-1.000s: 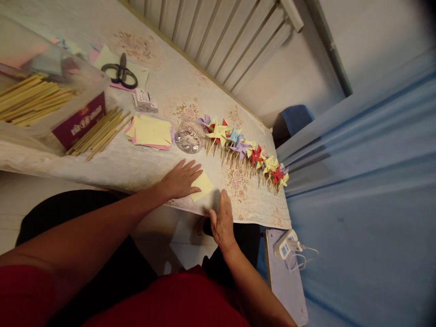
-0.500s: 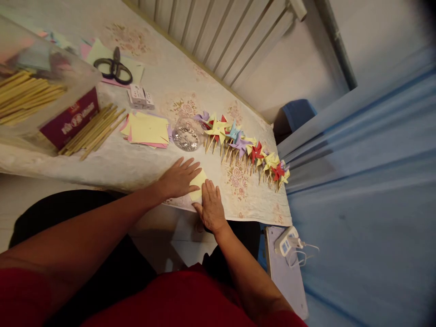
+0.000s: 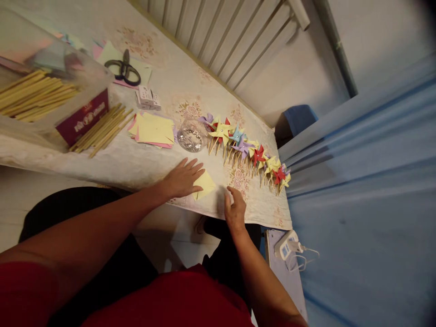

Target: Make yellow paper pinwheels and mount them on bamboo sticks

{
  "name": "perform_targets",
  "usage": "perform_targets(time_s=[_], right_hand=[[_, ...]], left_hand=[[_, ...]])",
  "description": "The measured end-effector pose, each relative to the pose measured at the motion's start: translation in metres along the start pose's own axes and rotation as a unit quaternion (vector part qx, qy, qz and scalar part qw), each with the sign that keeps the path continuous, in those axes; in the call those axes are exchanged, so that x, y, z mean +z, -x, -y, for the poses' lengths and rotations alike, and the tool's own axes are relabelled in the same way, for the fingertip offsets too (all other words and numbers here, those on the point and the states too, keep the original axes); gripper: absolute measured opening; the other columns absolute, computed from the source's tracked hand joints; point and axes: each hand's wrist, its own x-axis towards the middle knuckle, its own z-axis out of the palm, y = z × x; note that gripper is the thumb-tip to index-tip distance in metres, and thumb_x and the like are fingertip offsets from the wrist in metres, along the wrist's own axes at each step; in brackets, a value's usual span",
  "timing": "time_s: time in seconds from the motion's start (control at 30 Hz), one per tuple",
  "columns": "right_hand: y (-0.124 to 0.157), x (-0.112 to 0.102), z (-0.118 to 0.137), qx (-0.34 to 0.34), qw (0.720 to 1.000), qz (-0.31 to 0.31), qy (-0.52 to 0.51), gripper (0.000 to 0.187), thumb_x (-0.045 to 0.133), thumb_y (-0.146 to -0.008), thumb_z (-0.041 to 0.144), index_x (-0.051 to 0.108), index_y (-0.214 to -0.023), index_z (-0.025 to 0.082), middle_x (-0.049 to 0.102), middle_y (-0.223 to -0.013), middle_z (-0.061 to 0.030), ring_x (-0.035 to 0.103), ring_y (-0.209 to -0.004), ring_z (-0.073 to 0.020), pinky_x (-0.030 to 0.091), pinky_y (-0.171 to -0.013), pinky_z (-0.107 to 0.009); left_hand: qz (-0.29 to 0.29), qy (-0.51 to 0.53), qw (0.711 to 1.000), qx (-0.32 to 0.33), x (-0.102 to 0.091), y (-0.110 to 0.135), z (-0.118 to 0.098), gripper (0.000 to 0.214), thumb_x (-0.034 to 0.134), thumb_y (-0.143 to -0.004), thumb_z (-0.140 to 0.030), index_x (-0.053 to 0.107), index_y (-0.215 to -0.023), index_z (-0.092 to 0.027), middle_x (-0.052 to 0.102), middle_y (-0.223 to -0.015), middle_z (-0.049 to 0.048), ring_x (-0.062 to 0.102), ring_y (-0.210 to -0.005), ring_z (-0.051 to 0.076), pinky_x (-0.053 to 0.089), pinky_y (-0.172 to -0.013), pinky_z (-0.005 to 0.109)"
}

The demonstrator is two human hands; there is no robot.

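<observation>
Covering the left part of the yellow paper square (image 3: 205, 184) with the left grip (image 3: 182, 178), flat on the counter (image 3: 136, 160). Blurring at the fingertips of the right grip (image 3: 234, 210), leaving its hold unreadable. Running off the left edge with the clear box (image 3: 93, 78) and its sticks (image 3: 30, 95). Showing print on the maroon label (image 3: 83, 117) too small for reading.

A home craft corner is indicated: a worktop (image 3: 170, 77) is draped in floral cloth beside a white slatted rail (image 3: 225, 36), and paper pinwheels (image 3: 248, 147), scissors (image 3: 124, 72) and wooden sticks (image 3: 102, 129) are laid out.
</observation>
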Motion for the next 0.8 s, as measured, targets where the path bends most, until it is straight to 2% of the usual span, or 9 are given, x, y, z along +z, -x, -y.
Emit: perform_targets(time_s=[0.07, 0.13, 0.27, 0.37, 0.47, 0.6, 0.7, 0.8], right_hand=[[-0.024, -0.002, 0.017, 0.039, 0.996, -0.027, -0.073, 0.029, 0.048, -0.094, 0.037, 0.070, -0.098, 0.018, 0.072, -0.096, -0.0098, 0.069, -0.090, -0.0225, 0.056, -0.089, -0.041], [-0.048, 0.004, 0.035, 0.091, 0.981, -0.006, -0.171, 0.023, 0.052, -0.091, 0.036, 0.067, -0.089, 0.019, 0.070, -0.081, -0.0038, 0.068, -0.073, -0.0180, 0.057, -0.078, -0.035], [-0.080, 0.034, 0.053, 0.194, 0.918, 0.081, -0.337, 0.020, 0.058, -0.084, 0.038, 0.064, -0.085, 0.019, 0.070, -0.078, -0.0009, 0.066, -0.065, -0.0145, 0.058, -0.068, -0.029], [-0.081, 0.060, 0.048, 0.264, 0.880, 0.137, -0.371, 0.014, 0.060, -0.080, 0.032, 0.062, -0.078, 0.019, 0.069, -0.072, 0.0007, 0.065, -0.060, -0.0127, 0.057, -0.064, -0.027], [-0.072, 0.076, 0.038, 0.289, 0.876, 0.121, -0.367, 0.010, 0.060, -0.078, 0.027, 0.062, -0.075, 0.018, 0.067, -0.068, 0.0025, 0.065, -0.060, -0.0116, 0.055, -0.063, -0.024], [-0.066, 0.083, 0.031, 0.284, 0.878, 0.097, -0.373, 0.009, 0.057, -0.077, 0.025, 0.063, -0.078, 0.018, 0.067, -0.068, 0.0031, 0.065, -0.059, -0.0106, 0.054, -0.062, -0.022], [-0.069, 0.084, 0.031, 0.287, 0.875, 0.102, -0.375, 0.008, 0.057, -0.076, 0.025, 0.062, -0.077, 0.019, 0.064, -0.063, 0.0047, 0.062, -0.056, -0.0108, 0.054, -0.061, -0.023], [-0.073, 0.084, 0.031, 0.295, 0.876, 0.107, -0.367, 0.005, 0.057, -0.074, 0.023, 0.061, -0.076, 0.020, 0.061, -0.060, 0.0066, 0.060, -0.054, -0.0107, 0.053, -0.059, -0.023]], left_hand=[[0.000, -0.001, 1.000, -0.002, 0.000, 0.000, 0.000, 0.070, 0.049, -0.093, -0.058, 0.046, -0.151, -0.019, 0.036, -0.162, 0.0125, 0.022, -0.153, 0.034, 0.012, -0.123, 0.055], [-0.001, -0.003, 1.000, -0.003, -0.001, 0.001, -0.001, 0.070, 0.049, -0.094, -0.058, 0.046, -0.151, -0.018, 0.036, -0.162, 0.0129, 0.023, -0.153, 0.035, 0.012, -0.123, 0.055], [-0.010, -0.006, 1.000, -0.003, 0.000, 0.001, -0.001, 0.071, 0.048, -0.094, -0.057, 0.045, -0.151, -0.015, 0.036, -0.162, 0.0141, 0.024, -0.152, 0.035, 0.012, -0.123, 0.055], [-0.015, -0.011, 1.000, -0.009, 0.002, 0.002, -0.001, 0.070, 0.049, -0.094, -0.055, 0.045, -0.151, -0.016, 0.038, -0.161, 0.0140, 0.024, -0.152, 0.034, 0.010, -0.124, 0.053], [-0.017, -0.017, 1.000, -0.014, 0.003, 0.003, -0.001, 0.069, 0.049, -0.094, -0.054, 0.045, -0.151, -0.017, 0.038, -0.161, 0.0146, 0.024, -0.153, 0.033, 0.010, -0.124, 0.052], [-0.033, -0.023, 0.999, -0.026, -0.003, 0.008, -0.008, 0.070, 0.054, -0.092, -0.052, 0.045, -0.151, -0.015, 0.035, -0.162, 0.0173, 0.023, -0.153, 0.035, 0.012, -0.123, 0.055], [-0.055, -0.035, 0.998, 0.016, -0.007, 0.011, -0.018, 0.063, 0.060, -0.091, -0.039, 0.048, -0.147, -0.012, 0.037, -0.161, 0.0185, 0.023, -0.153, 0.034, 0.012, -0.124, 0.055], [-0.047, -0.031, 0.997, 0.059, -0.004, 0.014, -0.027, 0.049, 0.056, -0.093, -0.024, 0.055, -0.140, -0.011, 0.052, -0.151, 0.0168, 0.038, -0.146, 0.030, 0.022, -0.123, 0.047]])
